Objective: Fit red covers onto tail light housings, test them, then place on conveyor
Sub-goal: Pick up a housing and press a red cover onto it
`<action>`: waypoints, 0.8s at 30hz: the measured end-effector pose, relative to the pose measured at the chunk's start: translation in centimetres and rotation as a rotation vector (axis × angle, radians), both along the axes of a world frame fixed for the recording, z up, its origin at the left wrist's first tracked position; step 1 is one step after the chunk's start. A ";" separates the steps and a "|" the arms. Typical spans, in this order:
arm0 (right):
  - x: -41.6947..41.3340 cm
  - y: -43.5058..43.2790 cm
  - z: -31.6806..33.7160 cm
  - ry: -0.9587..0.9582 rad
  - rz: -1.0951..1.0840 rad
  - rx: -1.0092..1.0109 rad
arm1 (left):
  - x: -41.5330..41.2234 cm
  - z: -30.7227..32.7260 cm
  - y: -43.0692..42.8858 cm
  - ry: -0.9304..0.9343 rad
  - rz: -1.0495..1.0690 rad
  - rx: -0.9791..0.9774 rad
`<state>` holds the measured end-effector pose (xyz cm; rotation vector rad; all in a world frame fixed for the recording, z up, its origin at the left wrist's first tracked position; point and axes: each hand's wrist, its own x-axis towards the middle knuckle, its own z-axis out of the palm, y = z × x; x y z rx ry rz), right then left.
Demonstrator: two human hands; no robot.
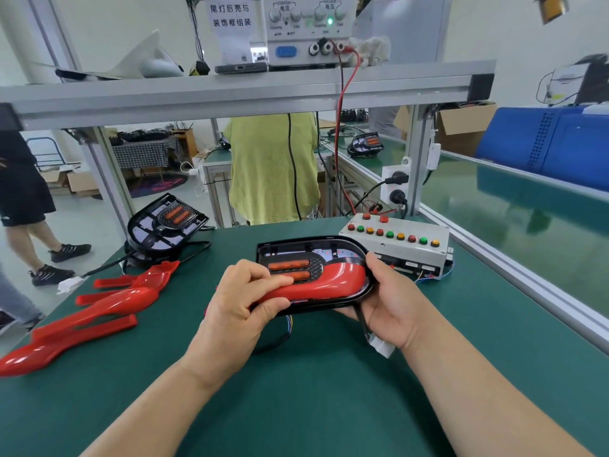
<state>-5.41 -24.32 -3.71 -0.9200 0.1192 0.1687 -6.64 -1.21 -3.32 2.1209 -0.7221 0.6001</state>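
You are holding the tail light housing (313, 249) between both hands, just above the green worktop (296, 407), its open face tilting toward you. Your left hand (244, 301) is pinching the red cover (333, 282) at its left end, fingers curling over the top and thumb pressing in at the near edge. The cover is lying along the near side of the housing and curving up round its right end, just below the two orange strips (290, 271). Your right hand (387, 305) is gripping the housing's right end, thumb resting on the rim, fingers wrapping underneath. Whether the cover is fully seated cannot be told.

A black cable (362, 319) is hanging under your right palm, ending in a white connector (382, 349) just beside your right wrist.

Left of your left hand, spare red covers (99, 305) are lying in a loose pile on the worktop. Beyond them, a second housing (166, 222) is sitting propped up, face toward you. Just beyond your right hand, a grey test box (395, 240) with red, green and yellow buttons is sitting on the worktop. Farther right, past an aluminium rail, the green conveyor (527, 219) is lying alongside. Above and beyond both hands, a power supply (306, 28) is sitting on the shelf, one green lamp glowing, a red lead (342, 94) dropping from it.
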 end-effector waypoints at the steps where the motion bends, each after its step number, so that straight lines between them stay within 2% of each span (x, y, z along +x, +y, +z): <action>1: 0.0 0.1 0.0 0.001 0.001 -0.002 | 0.0 0.0 0.0 -0.002 0.005 0.008; 19: -0.1 0.4 0.2 -0.014 -0.035 -0.010 | -0.4 0.4 -0.1 -0.048 -0.005 0.091; 24: -0.4 0.4 0.4 -0.070 0.024 -0.040 | -0.3 0.1 0.0 -0.058 -0.006 0.095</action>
